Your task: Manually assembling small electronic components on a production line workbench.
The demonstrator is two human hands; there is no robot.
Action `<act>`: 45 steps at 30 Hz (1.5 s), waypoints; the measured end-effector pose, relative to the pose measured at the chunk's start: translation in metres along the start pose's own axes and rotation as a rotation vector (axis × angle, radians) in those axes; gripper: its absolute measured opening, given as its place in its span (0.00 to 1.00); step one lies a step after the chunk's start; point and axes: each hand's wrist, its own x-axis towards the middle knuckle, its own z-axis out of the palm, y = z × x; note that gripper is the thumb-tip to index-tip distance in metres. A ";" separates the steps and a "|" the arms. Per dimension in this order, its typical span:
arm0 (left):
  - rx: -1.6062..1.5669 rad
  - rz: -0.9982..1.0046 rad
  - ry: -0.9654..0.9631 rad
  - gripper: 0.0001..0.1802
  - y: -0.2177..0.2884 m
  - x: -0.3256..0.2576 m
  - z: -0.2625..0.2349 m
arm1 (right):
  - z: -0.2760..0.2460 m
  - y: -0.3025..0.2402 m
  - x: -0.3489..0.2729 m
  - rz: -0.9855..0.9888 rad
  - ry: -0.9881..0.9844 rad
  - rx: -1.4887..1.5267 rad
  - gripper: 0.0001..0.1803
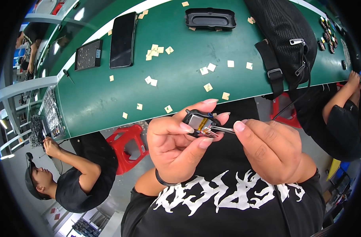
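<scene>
My left hand (174,144) is closed round a small black device housing (200,123), held up in front of my chest near the table edge. The housing's open side faces me and shows a silver block, a strip of amber tape and fine parts at its lower right. Between the thumb and fingers of my right hand (269,148) is a pair of metal tweezers (224,129). Their tips reach into the housing beside the amber tape. Whether the tips grip any part is too small to tell.
On the green table (180,47) lie a phone (123,39), a black tray (88,54), a black plastic shell (210,18), a black bag (285,39) and several small cream paper squares (154,51). A red stool (128,148) and co-workers (77,177) are at the sides.
</scene>
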 end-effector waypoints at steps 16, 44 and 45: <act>0.019 -0.012 0.056 0.21 -0.001 -0.002 0.001 | 0.006 -0.002 0.000 -0.007 0.015 -0.050 0.26; 0.087 -0.003 0.111 0.20 0.001 -0.005 0.003 | 0.004 -0.003 0.006 -0.082 -0.049 -0.171 0.23; 0.087 -0.003 0.109 0.20 0.000 -0.004 0.004 | 0.004 -0.002 0.006 -0.082 -0.048 -0.173 0.23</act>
